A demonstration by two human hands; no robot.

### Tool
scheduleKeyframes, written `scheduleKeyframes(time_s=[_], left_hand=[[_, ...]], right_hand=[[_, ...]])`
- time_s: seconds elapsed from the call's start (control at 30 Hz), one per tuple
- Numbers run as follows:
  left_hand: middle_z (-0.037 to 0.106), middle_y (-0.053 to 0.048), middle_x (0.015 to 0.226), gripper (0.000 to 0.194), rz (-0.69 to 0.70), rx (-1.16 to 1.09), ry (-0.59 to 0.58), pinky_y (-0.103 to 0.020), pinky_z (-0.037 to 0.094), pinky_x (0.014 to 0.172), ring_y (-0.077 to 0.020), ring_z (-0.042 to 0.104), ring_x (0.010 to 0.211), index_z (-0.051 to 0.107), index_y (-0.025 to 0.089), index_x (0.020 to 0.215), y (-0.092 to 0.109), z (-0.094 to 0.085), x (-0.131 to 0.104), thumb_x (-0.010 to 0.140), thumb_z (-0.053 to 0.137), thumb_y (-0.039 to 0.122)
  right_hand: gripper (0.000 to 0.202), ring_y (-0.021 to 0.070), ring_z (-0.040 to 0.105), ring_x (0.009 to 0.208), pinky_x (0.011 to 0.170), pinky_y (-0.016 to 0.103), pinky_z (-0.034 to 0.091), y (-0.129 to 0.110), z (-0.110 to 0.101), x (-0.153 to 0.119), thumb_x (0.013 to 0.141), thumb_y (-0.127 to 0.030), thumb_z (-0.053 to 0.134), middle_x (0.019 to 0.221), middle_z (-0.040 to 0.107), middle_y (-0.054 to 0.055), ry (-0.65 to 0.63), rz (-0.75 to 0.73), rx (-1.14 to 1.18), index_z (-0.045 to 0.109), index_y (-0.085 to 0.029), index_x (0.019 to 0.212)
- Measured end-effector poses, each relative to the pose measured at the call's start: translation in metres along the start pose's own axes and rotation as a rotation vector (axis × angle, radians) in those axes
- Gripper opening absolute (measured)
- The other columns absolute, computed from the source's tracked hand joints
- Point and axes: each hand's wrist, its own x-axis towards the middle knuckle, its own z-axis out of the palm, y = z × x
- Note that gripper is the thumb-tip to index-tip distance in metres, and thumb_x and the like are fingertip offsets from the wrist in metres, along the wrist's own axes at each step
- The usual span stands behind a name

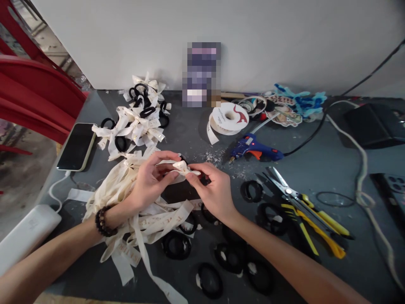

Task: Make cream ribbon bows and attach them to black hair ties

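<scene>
Fingers of both hands pinch a cream ribbon [181,166] that is folded into a small bow-like knot. My left hand [155,175], with a beaded bracelet on the wrist, grips its left side. From the right, my right hand [217,188] holds the other end between thumb and fingers. Something dark shows just behind the knot, mostly hidden by the fingers. Below and left of my left hand lies a heap of loose printed ribbon strips [110,185]. Several black hair ties [176,245], some with white bits on them, are spread under and around my right arm.
Finished-looking bows on hair ties [139,122] are piled at the back left, near a phone [76,147] cabled to a white power bank [31,232]. A ribbon spool [229,119], a blue glue gun [256,150] and scissors [297,198] lie right. A red chair [34,93] stands left.
</scene>
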Motion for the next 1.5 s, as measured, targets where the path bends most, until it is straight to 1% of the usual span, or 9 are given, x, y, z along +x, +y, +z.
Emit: scheduleKeyframes(time_s=[0.17,0.4,0.63,0.77,0.93,1.1,1.27,1.37,1.5], left_hand=[[0.068,-0.008,0.125,0.03,-0.027,-0.094,-0.028,-0.023,0.063,0.086,-0.0154,0.073,0.103,0.066,0.021,0.124,-0.0014,-0.0002,0.0003,0.096,0.077,0.02],[0.068,-0.007,0.123,0.038,-0.096,-0.115,0.074,-0.02,0.061,0.079,-0.014,0.073,0.098,0.064,0.021,0.127,0.0016,0.0014,0.0011,0.094,0.081,0.026],[0.068,-0.011,0.137,0.059,-0.036,0.033,-0.041,-0.023,0.063,0.077,-0.018,0.074,0.103,0.062,0.024,0.139,0.0053,0.0002,0.0006,0.087,0.089,0.027],[0.075,-0.01,0.131,0.043,-0.014,0.036,-0.03,-0.024,0.063,0.077,-0.02,0.076,0.105,0.071,0.022,0.128,0.0036,-0.0006,0.0008,0.089,0.087,0.027],[0.079,-0.006,0.105,0.032,-0.072,-0.059,0.006,-0.024,0.063,0.076,-0.0176,0.076,0.095,0.075,0.019,0.114,0.0024,0.0017,0.001,0.086,0.09,0.024],[0.079,-0.006,0.103,0.024,-0.084,-0.036,0.01,-0.021,0.06,0.072,-0.0157,0.075,0.093,0.076,0.018,0.105,0.0054,0.0028,0.0015,0.084,0.09,0.021],[0.079,-0.003,0.096,0.035,-0.093,-0.127,0.003,-0.022,0.062,0.074,-0.0154,0.076,0.089,0.074,0.02,0.114,0.0049,0.0009,0.0019,0.083,0.091,0.02],[0.079,-0.002,0.1,0.044,-0.108,-0.149,0.0,-0.023,0.063,0.074,-0.0152,0.077,0.087,0.071,0.023,0.123,0.0027,0.0002,0.0022,0.084,0.091,0.023],[0.077,-0.007,0.12,0.04,-0.114,-0.168,0.043,-0.022,0.064,0.074,-0.0164,0.078,0.092,0.071,0.02,0.114,-0.0017,-0.0006,0.0019,0.08,0.094,0.025]], right_hand=[[0.022,0.0181,0.068,0.076,0.075,0.031,0.054,-0.0008,0.0002,-0.0001,0.097,-0.043,0.074,0.09,0.078,0.003,0.009,0.025,0.003,0.082,-0.023,0.102],[0.023,0.017,0.07,0.075,0.074,0.03,0.056,-0.0044,-0.0011,-0.0015,0.098,-0.039,0.072,0.09,0.08,0.001,0.007,0.068,0.047,0.082,-0.025,0.113],[0.016,0.0186,0.078,0.084,0.079,0.031,0.06,-0.0073,0.0004,-0.0054,0.097,-0.033,0.074,0.098,0.084,0.002,-0.012,-0.06,0.043,0.078,-0.026,0.111],[0.011,0.0173,0.077,0.08,0.077,0.029,0.059,-0.007,0.0011,-0.0054,0.099,-0.031,0.071,0.095,0.084,0.001,-0.031,-0.088,0.039,0.077,-0.025,0.107],[0.014,0.0137,0.072,0.07,0.065,0.024,0.053,-0.0068,-0.0008,-0.0048,0.099,-0.037,0.071,0.082,0.081,-0.001,-0.005,0.038,0.078,0.076,-0.024,0.097],[0.017,0.0118,0.065,0.063,0.062,0.023,0.05,-0.008,-0.0011,-0.005,0.1,-0.037,0.069,0.073,0.076,-0.003,-0.003,0.078,0.103,0.074,-0.024,0.091],[0.016,0.0133,0.066,0.066,0.062,0.025,0.05,-0.0086,-0.0018,-0.0041,0.099,-0.038,0.07,0.078,0.078,-0.001,-0.019,0.083,0.16,0.077,-0.023,0.098],[0.029,0.0154,0.068,0.072,0.066,0.026,0.05,-0.0079,-0.0036,-0.0037,0.107,-0.041,0.057,0.081,0.077,0.0,-0.069,0.057,0.229,0.08,-0.023,0.103],[0.034,0.0176,0.07,0.078,0.069,0.028,0.051,-0.0061,-0.0044,-0.0042,0.108,-0.044,0.055,0.086,0.078,0.002,-0.081,0.05,0.215,0.082,-0.023,0.103]])
